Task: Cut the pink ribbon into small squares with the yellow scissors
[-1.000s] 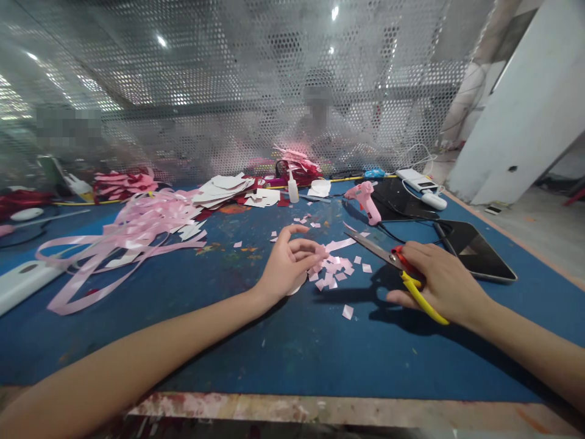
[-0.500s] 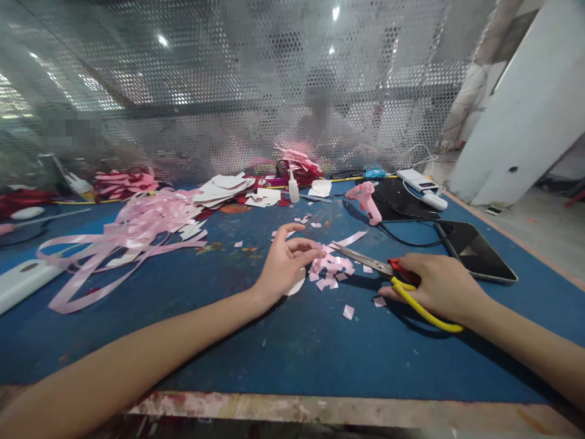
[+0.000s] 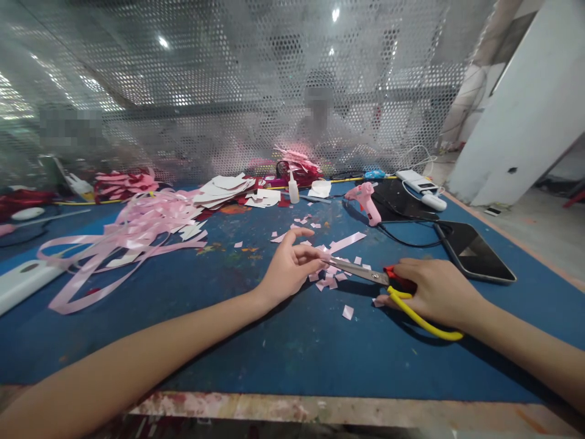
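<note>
My right hand [image 3: 436, 291] gripped the scissors [image 3: 393, 285]; my left hand [image 3: 287, 268] pinched a pink ribbon strip [image 3: 345, 242]. Blades that near my fingertips [image 3: 320, 259] risked a nick.

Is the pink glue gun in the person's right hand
No, the right hand holds the scissors, while the pink glue gun lies farther back on the blue table.

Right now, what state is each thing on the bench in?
left hand: pinching a pink strip
right hand: gripping the scissors
scissors: blades nearly shut, tips at the left fingers
pink scraps: loose, scattered under the blades
ribbon pile: tangled, lying flat
glue gun: on its side, corded
glue bottle: upright
tablet: flat, screen dark
</note>
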A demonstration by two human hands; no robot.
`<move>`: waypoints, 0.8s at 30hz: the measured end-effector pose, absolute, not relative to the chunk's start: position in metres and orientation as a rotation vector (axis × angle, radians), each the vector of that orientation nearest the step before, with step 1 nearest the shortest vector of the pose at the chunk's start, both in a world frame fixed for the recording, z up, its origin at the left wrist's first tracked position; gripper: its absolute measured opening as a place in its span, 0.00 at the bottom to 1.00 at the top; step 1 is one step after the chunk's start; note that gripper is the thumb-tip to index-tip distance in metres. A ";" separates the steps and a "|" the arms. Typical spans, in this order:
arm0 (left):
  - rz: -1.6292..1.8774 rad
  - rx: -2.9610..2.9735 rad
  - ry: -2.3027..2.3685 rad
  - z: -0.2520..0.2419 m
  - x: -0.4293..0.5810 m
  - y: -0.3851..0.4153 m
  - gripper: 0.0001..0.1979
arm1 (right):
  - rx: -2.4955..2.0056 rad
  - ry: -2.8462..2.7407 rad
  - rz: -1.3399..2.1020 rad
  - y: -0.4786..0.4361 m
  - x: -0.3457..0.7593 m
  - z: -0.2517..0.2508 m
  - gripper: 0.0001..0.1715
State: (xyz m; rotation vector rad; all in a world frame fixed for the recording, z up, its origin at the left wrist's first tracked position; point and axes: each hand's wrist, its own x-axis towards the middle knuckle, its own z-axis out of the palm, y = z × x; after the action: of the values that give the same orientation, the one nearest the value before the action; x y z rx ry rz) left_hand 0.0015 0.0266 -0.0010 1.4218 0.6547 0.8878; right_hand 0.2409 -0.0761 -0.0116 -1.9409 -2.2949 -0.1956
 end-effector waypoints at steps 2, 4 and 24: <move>0.846 1.450 0.675 -0.002 0.001 0.027 0.24 | -1.943 -2.303 -0.186 -0.076 0.240 -0.012 0.26; 0.806 1.479 0.700 -0.003 0.000 0.028 0.25 | -1.940 -2.312 -0.184 -0.077 0.240 -0.012 0.27; 0.782 1.518 0.688 -0.001 0.000 0.026 0.25 | -2.012 -2.311 -0.219 -0.077 0.241 -0.012 0.31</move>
State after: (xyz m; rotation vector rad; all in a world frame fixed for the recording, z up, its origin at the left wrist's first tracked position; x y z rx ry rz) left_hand 0.0004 0.0264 -0.0006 1.5178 0.6878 0.7820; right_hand 0.2414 -0.0774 -0.0122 -2.0119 -2.3113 -0.2194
